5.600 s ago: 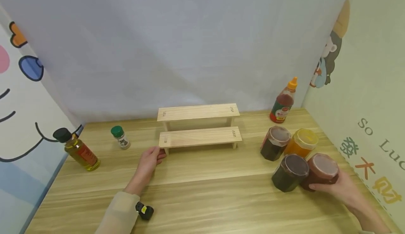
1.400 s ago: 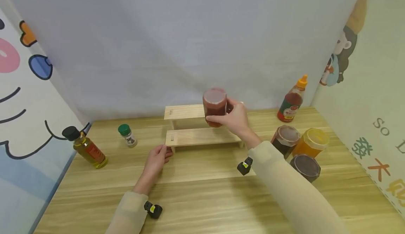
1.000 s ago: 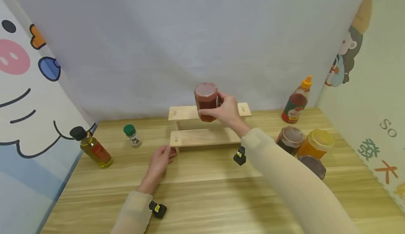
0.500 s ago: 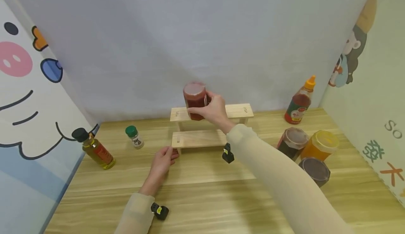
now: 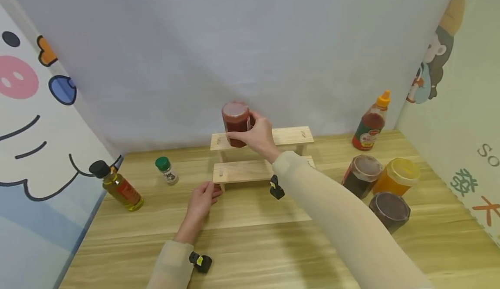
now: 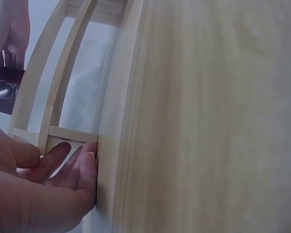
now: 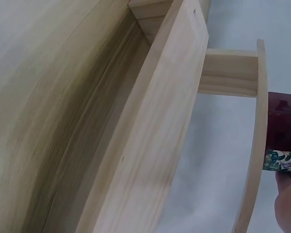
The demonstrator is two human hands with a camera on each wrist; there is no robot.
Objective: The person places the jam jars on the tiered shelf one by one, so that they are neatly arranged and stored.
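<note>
While the red jar (image 5: 236,126) is held, I judge placing unfinished

The right grip (image 5: 255,136) clasps it at the far shelf (image 5: 289,136). The left grip (image 5: 201,203) touches the near shelf (image 5: 244,172); whether clasping, I cannot tell. Three jars (image 5: 390,184) stand right.

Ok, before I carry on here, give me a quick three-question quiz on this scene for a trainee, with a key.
1. Multiple choice: which of the hands holds the dark red jar? A: left; B: right; C: both.
2. True or false: in the head view, the green-capped shaker stands between the dark-capped bottle and the wooden rack.
3. Count: how many jars stand on the table?

Key
1. B, the right hand.
2. True.
3. Three: two dark, one orange.
</note>
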